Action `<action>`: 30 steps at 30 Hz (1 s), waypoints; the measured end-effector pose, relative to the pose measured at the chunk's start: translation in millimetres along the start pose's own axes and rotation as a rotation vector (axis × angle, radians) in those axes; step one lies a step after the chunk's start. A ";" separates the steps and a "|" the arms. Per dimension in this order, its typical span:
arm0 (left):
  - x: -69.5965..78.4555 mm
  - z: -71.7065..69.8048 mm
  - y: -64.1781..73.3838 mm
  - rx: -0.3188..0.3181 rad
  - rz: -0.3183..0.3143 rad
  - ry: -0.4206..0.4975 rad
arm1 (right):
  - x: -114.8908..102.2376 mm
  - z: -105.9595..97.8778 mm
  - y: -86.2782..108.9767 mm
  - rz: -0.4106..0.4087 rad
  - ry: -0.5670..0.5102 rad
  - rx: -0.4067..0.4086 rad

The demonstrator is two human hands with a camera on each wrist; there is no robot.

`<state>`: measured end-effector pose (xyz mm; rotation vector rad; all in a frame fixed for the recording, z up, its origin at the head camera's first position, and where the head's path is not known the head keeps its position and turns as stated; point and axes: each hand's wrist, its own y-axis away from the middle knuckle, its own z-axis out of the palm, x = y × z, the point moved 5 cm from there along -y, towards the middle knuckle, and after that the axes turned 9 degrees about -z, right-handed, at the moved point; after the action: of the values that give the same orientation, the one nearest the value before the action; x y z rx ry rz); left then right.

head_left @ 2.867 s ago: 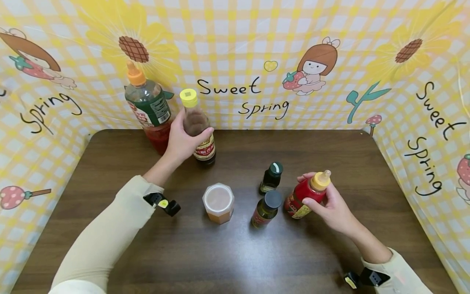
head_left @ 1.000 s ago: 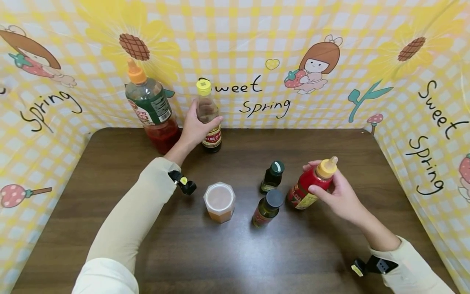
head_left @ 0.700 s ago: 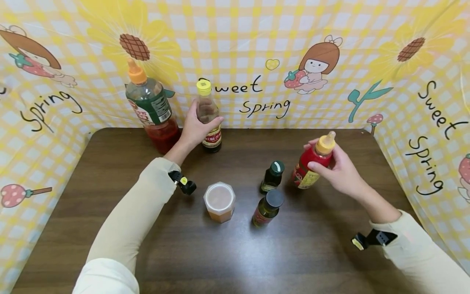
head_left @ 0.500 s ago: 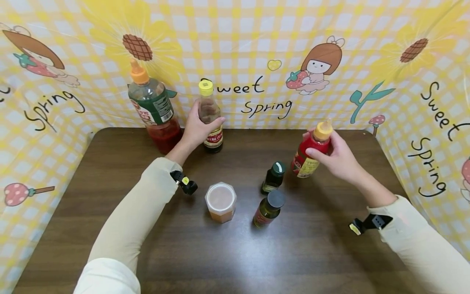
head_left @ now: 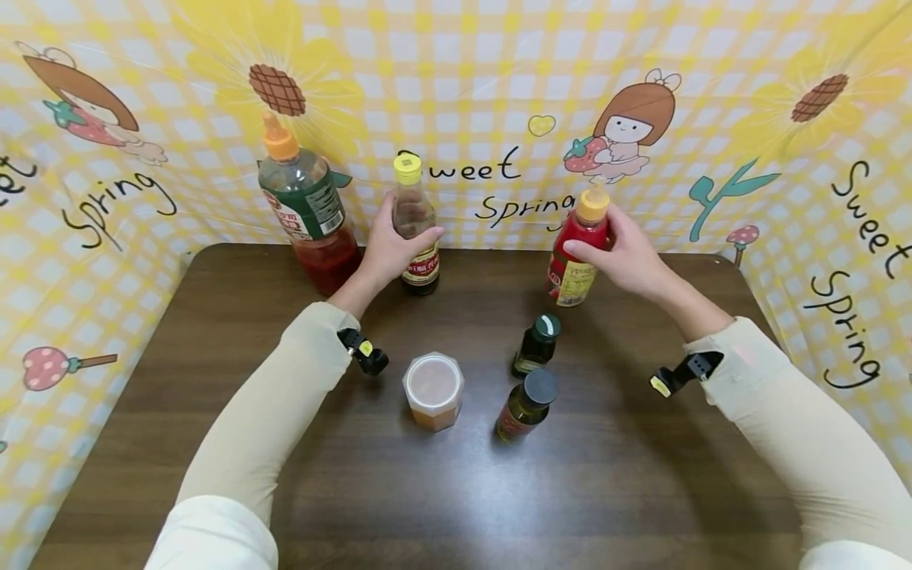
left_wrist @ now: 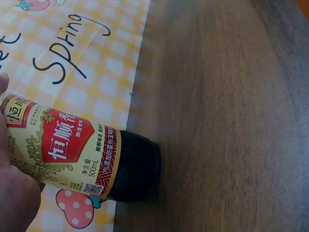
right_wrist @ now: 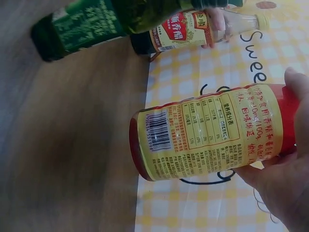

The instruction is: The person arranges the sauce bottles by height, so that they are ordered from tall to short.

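Note:
My left hand [head_left: 392, 247] grips a vinegar bottle [head_left: 422, 267] with a yellow cap, upright at the back of the table. Its dark base and red-and-cream label show in the left wrist view. To its right, my right hand [head_left: 628, 257] holds a red sauce squeeze bottle [head_left: 572, 279] with a yellow nozzle cap, slightly tilted. Its yellow label faces the right wrist camera; whether its base touches the table I cannot tell. A small dark green-capped bottle [head_left: 536, 347] stands just in front of the red one, and a jar with a dark lid [head_left: 539, 386] is nearer me.
A large sauce bottle [head_left: 313, 210] with an orange nozzle stands back left, beside my left hand. A lidded octagonal jar [head_left: 433, 392] of orange-brown contents sits mid-table. Yellow checked cloth [head_left: 463, 79] hangs along the back and sides of the brown table [head_left: 399, 499].
The red sauce bottle has gone from the right of the small bottles to the back, in my right hand. Earlier, my left hand shifted the vinegar bottle a little back and right.

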<state>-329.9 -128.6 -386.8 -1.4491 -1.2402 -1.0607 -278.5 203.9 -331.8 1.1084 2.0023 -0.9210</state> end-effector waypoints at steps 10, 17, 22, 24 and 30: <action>-1.5 0.5 -1.1 -0.005 0.020 0.005 | -1.6 19.2 -41.1 0.006 -0.069 -0.054; 0.6 -0.8 0.0 -0.002 -0.002 0.012 | -6.1 34.4 -65.7 -0.003 -0.071 -0.112; 19.2 1.0 14.0 -0.009 -0.020 -0.003 | -4.3 44.6 -77.8 0.004 -0.028 -0.152; 25.1 1.6 18.0 -0.014 -0.023 -0.004 | -3.0 49.4 -80.8 0.006 -0.025 -0.172; 17.5 1.3 14.0 -0.010 -0.027 -0.012 | 1.4 65.1 -88.7 -0.030 -0.021 -0.221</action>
<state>-313.8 -124.7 -371.6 -1.4516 -1.2679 -1.0791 -343.8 116.3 -344.6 0.9449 2.0516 -0.7023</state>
